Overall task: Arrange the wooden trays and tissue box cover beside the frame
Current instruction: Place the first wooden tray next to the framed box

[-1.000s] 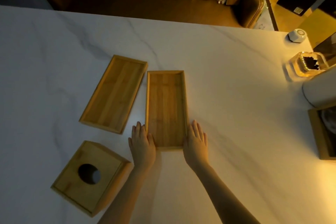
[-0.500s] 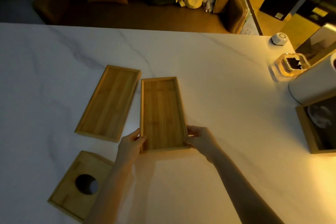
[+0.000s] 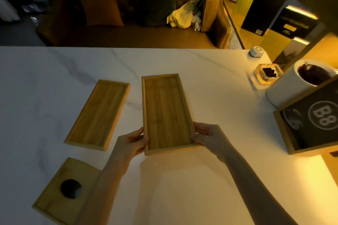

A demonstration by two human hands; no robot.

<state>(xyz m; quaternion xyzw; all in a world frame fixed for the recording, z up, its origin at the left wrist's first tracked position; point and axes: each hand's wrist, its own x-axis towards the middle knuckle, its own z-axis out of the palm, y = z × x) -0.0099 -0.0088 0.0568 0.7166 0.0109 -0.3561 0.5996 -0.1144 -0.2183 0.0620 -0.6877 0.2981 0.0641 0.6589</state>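
A long wooden tray is lifted above the white marble table. My left hand grips its near left edge and my right hand grips its near right edge. A second wooden tray lies flat on the table to the left, angled. The wooden tissue box cover, with a round dark hole in its top, sits at the near left, partly behind my left forearm. The wood-edged frame with a black "B8" picture stands at the right edge.
A white paper roll lies just behind the frame. A glass ashtray and a small white device sit at the table's far right corner. Beyond the far edge is a sofa with cushions and bags.
Both hands went from lying flat beside the tray to gripping its near edges. The tray has risen off the table and shifted right, away from the second tray.
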